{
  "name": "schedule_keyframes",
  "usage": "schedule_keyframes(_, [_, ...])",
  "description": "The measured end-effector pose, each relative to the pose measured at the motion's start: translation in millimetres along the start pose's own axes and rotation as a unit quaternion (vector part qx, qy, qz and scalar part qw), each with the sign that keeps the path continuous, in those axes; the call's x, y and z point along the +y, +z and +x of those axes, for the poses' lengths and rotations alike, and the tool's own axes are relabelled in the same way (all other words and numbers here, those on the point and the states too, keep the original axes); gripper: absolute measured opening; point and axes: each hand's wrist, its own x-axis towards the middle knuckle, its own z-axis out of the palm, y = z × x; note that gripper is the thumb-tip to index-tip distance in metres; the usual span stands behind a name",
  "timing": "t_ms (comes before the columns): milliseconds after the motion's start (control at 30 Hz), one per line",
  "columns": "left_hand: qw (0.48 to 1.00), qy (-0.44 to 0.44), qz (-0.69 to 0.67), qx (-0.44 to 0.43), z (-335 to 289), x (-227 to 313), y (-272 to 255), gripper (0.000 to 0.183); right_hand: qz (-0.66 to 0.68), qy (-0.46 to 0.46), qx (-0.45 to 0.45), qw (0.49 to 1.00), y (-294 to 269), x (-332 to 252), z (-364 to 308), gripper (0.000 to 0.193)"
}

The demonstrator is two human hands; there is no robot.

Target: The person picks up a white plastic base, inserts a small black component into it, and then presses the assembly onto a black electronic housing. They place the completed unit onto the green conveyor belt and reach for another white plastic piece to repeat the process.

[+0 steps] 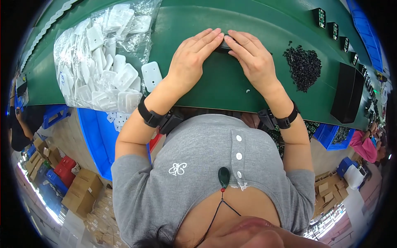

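Note:
Both of my hands meet at the far middle of the green work table. Between them is a small black block-shaped part, mostly covered by the fingers, so its exact kind is hidden. My left hand presses its straight, closed-together fingers against the part's left side. On the other side, my right hand curves its fingers over the top and right. To the left of my left forearm lies one white plastic plate with small holes. A tiny white crescent-shaped scrap rests near my right wrist.
At left, a clear plastic bag spills many white plates. A heap of small black pieces lies at right, beside a tall black box. Black housings with green circuit boards line the far right. Blue bins stand below the table edge.

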Motion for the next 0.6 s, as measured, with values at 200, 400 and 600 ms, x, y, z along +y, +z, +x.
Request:
schedule_keyframes(200, [0.997,0.016,0.070,-0.016,4,8,-3,0.049,-0.021,-0.013,0.004,1.000,3,5,-2,0.042])
schedule_keyframes(400, [0.990,0.014,0.141,0.023,15,16,9,0.053,0.152,0.097,-0.018,0.983,-8,13,12,0.031])
schedule_keyframes(600, [0.949,-0.226,-0.214,0.047,27,14,3,0.032,0.545,0.352,0.035,0.761,-10,6,24,0.049])
